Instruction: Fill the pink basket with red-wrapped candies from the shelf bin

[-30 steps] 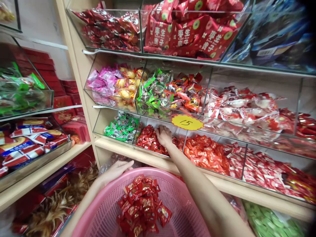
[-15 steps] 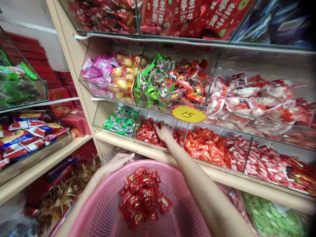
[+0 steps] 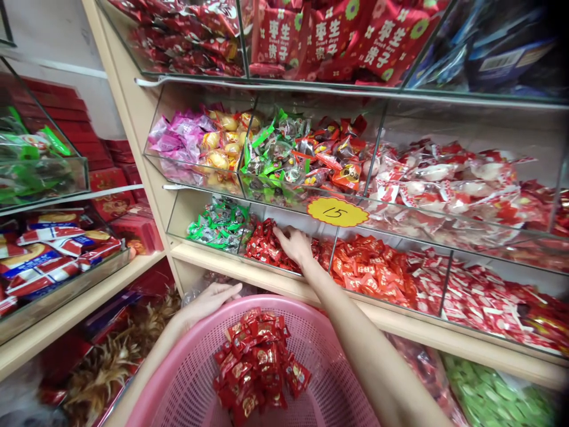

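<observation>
My right hand (image 3: 297, 244) reaches into a clear bin of dark red wrapped candies (image 3: 262, 248). Its fingers curl down among the candies, and their tips are partly hidden. At the far left rim of a pink plastic basket (image 3: 171, 394), my left hand (image 3: 217, 298) grips the edge with its fingers lying along it. Inside the basket is a pile of red and gold wrapped candies (image 3: 262, 362). Beside the bin that my right hand is in are green and silver candies (image 3: 220, 222) on the left and orange-red ones (image 3: 373, 267) on the right.
A wooden shelf edge (image 3: 213, 261) runs under the low bins. Above hangs a yellow price tag (image 3: 338, 211) marked 15, on a row of bins with larger wrapped sweets. Feathery dusters (image 3: 104, 370) lie lower left, and bagged green sweets (image 3: 493, 388) lower right.
The view has tilted slightly, so the shelves sit a little lower. My right hand has shifted slightly among the dark red candies. My left hand stays on the basket rim.
</observation>
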